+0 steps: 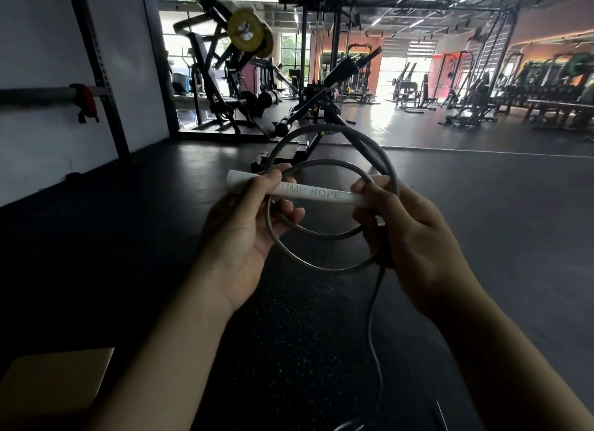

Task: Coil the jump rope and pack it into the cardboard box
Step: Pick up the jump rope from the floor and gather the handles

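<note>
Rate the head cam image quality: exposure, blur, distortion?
Head view: backlit by blown-out windows, so the foreground floor and cardboard box go dark; left hand, right hand and the white handle stay sharp with lettering readable; wide-angle bends the edges; glare streaks the far floor.

Cardboard box [54, 385] cut by left edge; loose rope [374, 334] leaves frame below

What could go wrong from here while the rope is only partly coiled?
The loose tail hanging below the right hand may snag or drag on the floor. The loops are only pinched against the white handle by the left hand and could spring open.
</note>
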Motion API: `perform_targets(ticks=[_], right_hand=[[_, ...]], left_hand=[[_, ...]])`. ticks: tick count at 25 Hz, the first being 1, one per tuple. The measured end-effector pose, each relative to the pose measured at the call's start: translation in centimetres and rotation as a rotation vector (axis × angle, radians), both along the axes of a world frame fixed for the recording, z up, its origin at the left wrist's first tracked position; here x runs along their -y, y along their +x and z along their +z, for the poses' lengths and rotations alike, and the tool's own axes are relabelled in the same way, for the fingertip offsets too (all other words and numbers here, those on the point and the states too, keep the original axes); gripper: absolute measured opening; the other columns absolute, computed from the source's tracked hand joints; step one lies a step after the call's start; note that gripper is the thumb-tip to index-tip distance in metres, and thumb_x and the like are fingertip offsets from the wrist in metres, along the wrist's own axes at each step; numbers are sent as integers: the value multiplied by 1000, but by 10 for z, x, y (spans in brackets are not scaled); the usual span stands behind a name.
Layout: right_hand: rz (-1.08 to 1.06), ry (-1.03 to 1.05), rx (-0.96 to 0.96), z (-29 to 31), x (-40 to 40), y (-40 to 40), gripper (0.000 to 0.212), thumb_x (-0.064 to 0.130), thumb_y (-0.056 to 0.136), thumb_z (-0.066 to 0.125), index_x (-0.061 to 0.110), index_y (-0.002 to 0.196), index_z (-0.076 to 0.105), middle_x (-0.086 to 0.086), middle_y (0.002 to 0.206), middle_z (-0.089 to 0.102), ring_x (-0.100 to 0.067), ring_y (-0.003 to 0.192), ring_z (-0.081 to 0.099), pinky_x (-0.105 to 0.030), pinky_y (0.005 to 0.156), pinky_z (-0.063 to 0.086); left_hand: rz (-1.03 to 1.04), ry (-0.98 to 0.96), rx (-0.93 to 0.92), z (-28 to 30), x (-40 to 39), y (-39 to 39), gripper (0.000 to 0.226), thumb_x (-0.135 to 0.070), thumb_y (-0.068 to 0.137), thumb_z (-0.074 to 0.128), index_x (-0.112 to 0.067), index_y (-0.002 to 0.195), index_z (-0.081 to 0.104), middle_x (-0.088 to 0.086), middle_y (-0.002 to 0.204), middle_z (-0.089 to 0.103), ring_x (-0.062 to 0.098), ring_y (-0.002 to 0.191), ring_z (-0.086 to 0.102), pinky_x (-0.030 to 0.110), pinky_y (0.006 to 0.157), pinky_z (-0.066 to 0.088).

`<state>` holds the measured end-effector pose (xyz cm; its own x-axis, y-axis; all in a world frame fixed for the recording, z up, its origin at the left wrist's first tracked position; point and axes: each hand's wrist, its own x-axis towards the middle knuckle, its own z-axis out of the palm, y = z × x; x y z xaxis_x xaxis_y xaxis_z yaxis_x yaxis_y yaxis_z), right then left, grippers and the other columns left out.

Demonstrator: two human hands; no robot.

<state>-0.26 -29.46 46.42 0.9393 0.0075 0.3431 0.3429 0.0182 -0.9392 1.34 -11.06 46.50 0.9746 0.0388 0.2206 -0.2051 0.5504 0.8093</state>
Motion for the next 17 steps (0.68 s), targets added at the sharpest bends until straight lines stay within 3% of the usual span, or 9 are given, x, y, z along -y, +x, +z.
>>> perform_targets(ticks=[3,5,7,9,11,12,14,15,17], right_hand=[[92,-43,-21,2,12,1,20,33,103,54,25,98,72,6,65,51,-10,52,37,-21,46,26],[121,-61,-8,3,17,2,22,31,102,53,20,101,71,6,63,48,-7,49,34,-19,43,25],[121,-161,30,3,20,4,21,29,103,53,19,98,71,9,61,49,-5,47,35,-16,42,26],[165,-368,102,2,20,5,19,26,102,55,17,97,71,11,61,53,2,48,42,-11,45,31],[257,-562,138,1,15,5,17,23,102,57,12,98,69,13,63,57,5,52,49,-10,51,37],[299,-609,146,0,12,4,16,24,102,59,11,101,67,11,67,62,5,58,52,-15,56,41],[347,-570,120,-1,8,3,17,28,98,62,16,111,60,-7,83,73,-13,74,61,-40,68,51],[374,-513,84,-2,7,2,19,28,96,62,19,112,55,-19,90,73,-25,77,64,-51,72,52],[408,-449,75,-3,10,4,19,26,97,61,21,110,48,-24,95,75,-42,86,71,-62,83,53]], left_hand=[[-86,131,40,0,-14,2,32,-21,78,73,-7,107,72,2,87,76,10,69,68,33,76,63],[-122,262,41,1,-28,2,36,-17,80,76,-11,115,71,6,100,79,18,86,75,40,87,62],[-37,520,106,8,-43,0,53,-25,74,78,-20,125,66,5,111,79,18,103,75,35,91,60],[115,871,265,19,-46,-8,69,-45,65,86,-33,129,62,-9,117,76,5,109,70,22,90,54],[80,1139,362,26,-33,-18,82,-59,56,87,-46,131,56,-20,119,72,-7,110,66,18,90,46],[20,1237,361,23,-25,-22,85,-61,51,88,-49,129,56,-21,117,73,-8,107,67,21,91,48],[-54,1351,321,14,-12,-22,66,-57,53,89,-47,113,64,-19,99,76,-5,90,71,28,82,57],[-92,1346,279,11,-10,-22,49,-52,58,89,-41,102,69,-15,87,77,-1,77,73,30,73,58],[-184,1246,225,7,-7,-20,23,-42,73,84,-27,86,72,-5,71,76,12,61,72,33,61,59]])
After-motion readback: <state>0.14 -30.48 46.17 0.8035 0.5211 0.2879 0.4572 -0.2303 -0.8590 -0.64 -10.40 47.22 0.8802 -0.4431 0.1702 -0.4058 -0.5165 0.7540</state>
